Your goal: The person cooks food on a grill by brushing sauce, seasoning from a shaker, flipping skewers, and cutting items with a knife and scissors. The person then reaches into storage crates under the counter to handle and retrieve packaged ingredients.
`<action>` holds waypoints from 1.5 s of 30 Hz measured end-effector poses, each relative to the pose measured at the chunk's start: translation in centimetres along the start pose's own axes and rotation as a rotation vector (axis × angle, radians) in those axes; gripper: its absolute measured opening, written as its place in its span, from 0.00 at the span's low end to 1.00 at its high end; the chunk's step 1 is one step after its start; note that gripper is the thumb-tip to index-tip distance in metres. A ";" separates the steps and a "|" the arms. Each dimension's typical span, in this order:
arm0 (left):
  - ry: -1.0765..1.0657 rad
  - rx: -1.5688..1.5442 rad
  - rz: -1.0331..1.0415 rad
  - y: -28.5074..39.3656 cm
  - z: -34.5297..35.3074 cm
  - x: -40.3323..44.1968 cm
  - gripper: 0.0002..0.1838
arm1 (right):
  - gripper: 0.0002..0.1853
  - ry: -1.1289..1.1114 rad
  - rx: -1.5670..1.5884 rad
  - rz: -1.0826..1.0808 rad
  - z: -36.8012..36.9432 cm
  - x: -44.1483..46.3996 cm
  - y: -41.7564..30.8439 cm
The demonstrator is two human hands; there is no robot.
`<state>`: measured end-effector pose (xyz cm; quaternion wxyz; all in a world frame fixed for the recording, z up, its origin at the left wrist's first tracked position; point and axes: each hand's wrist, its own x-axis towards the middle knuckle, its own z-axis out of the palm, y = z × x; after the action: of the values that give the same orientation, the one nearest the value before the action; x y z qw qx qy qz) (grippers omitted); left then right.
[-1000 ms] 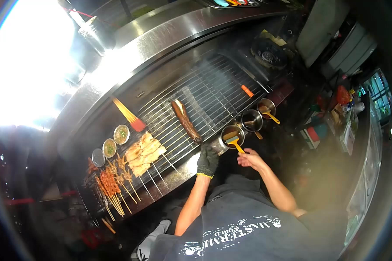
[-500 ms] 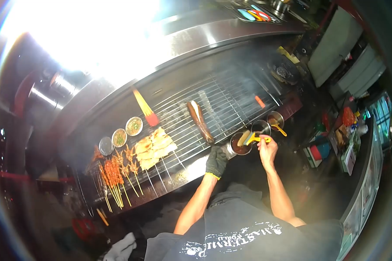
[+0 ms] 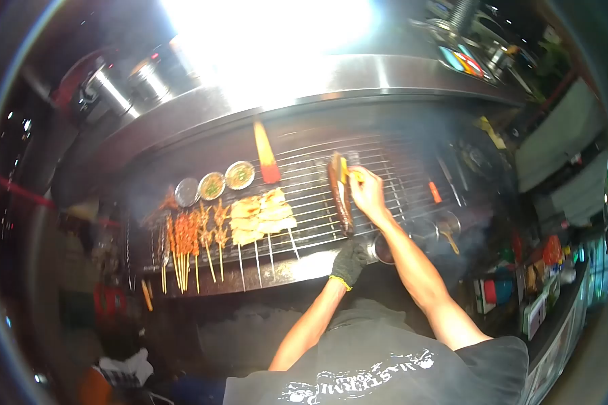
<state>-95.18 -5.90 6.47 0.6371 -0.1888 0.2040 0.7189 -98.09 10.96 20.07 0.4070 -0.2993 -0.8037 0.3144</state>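
Observation:
A long dark eggplant (image 3: pixel 343 208), split open with pale flesh showing near its far end, lies on the wire grill rack (image 3: pixel 311 202). My left hand (image 3: pixel 350 264), in a dark glove with a yellow cuff, is closed at the eggplant's near end; the fingertips are partly hidden. My bare right hand (image 3: pixel 367 194) grips a yellow-handled basting brush (image 3: pixel 344 167). Its head is at the far part of the eggplant, over the split. Below my right forearm, a metal sauce pot (image 3: pixel 383 250) is partly covered.
Left on the grill are meat skewers (image 3: pixel 186 236), pale flat skewered pieces (image 3: pixel 262 216) and bowls of sauce (image 3: pixel 240 175). A red-and-yellow brush (image 3: pixel 266 158) lies behind. To the right sit a pot with a brush (image 3: pixel 447 226) and an orange-red piece (image 3: pixel 434 192). Smoke drifts there.
My right hand has lifted the brush out of the sauce pot and carried it forward and left onto the eggplant. My left hand stays at the eggplant's near end. The view has turned.

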 end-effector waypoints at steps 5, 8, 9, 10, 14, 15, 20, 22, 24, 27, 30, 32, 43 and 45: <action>0.028 0.136 0.094 0.1 1.0 -1.2 0.10 | 0.09 -0.316 -0.083 0.026 -4.0 -1.0 -2.9; -0.025 0.064 0.098 -0.3 0.0 -0.1 0.10 | 0.09 -0.426 -0.048 0.116 -4.6 1.2 -1.3; -0.036 -0.022 0.101 -0.4 -0.5 0.1 0.10 | 0.09 -0.347 0.199 0.223 -3.8 1.5 1.5; -0.129 -0.047 0.095 -0.5 -1.1 0.2 0.10 | 0.10 -0.318 0.251 0.277 -4.3 2.1 3.0; -0.180 -0.133 0.034 0.1 -0.2 -0.7 0.12 | 0.12 -0.209 0.485 0.551 -6.2 2.4 9.1; -0.180 -0.141 0.057 0.3 -0.3 -0.7 0.12 | 0.12 -0.197 0.525 0.623 -6.2 2.4 9.8; -0.151 -0.104 0.070 -0.1 -0.2 -0.7 0.11 | 0.13 -0.097 0.839 0.635 -3.3 3.3 10.4; -0.214 -0.057 0.068 0.0 -0.9 -0.2 0.10 | 0.12 -0.070 0.742 0.635 -0.3 3.3 10.7; -0.259 -0.039 0.059 0.2 -1.8 0.5 0.09 | 0.11 -0.075 0.668 0.625 2.1 3.2 10.3; -0.043 -0.002 0.092 0.2 1.4 -1.6 0.12 | 0.09 -0.094 0.635 0.596 3.5 2.9 8.9; -0.052 0.001 0.085 0.2 0.5 -1.1 0.13 | 0.10 -0.120 0.737 0.583 1.5 2.5 8.8; -0.037 0.036 0.104 0.2 0.2 -1.1 0.14 | 0.11 -0.082 0.812 0.592 -0.4 1.6 9.5; 0.066 0.053 0.092 0.3 0.9 -1.2 0.14 | 0.11 0.048 0.656 0.629 -6.2 -2.9 11.0; -0.056 0.048 0.107 0.2 -0.2 -0.6 0.14 | 0.12 0.061 0.759 0.617 -5.7 -3.3 9.4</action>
<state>-95.31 -6.54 6.63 0.6078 -0.1421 0.2132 0.7517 -89.52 15.93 14.16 0.3986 -0.3633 -0.4939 0.6821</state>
